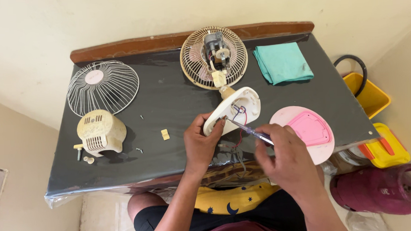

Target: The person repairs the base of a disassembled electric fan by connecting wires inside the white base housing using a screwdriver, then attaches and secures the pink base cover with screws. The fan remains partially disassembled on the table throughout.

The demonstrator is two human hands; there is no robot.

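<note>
Bare dark tabletop [168,98] in centre-left gives open passage btwn motor cover [101,132] w/ wire grille [102,86] at left & fan base [233,108]; pink plate [308,132] crowds right edge

Lower centre of the frame: two bare forearms, no sleeves, ending in the left hand [198,146] and right hand [288,160]. Lap: black shorts [173,221]; yellow garment with dark moon-and-star print [232,202]; maroon fabric [238,230] at bottom edge.

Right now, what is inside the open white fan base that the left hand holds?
Inside the white fan base, red and blue wires show, and the screwdriver tip from the right hand reaches in. The left hand covers its lower edge, so that part is hidden.
</note>
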